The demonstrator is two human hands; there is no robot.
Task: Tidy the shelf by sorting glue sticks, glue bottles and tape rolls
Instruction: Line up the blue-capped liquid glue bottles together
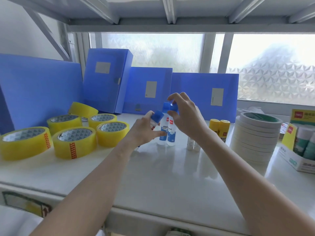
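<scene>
Your left hand (144, 130) grips a tilted glue bottle (156, 119), fingers curled round its body. Your right hand (185, 114) pinches the blue cap of an upright glue bottle (171, 133) on the shelf (162, 176), touching another bottle (162, 132) beside your left fingertips.

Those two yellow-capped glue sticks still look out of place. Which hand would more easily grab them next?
Probably the right hand. The yellow glue sticks stand just to its right, beside the stack of white tape. The left hand is farther away, already grips a glue bottle, and would have to cross over.
</scene>
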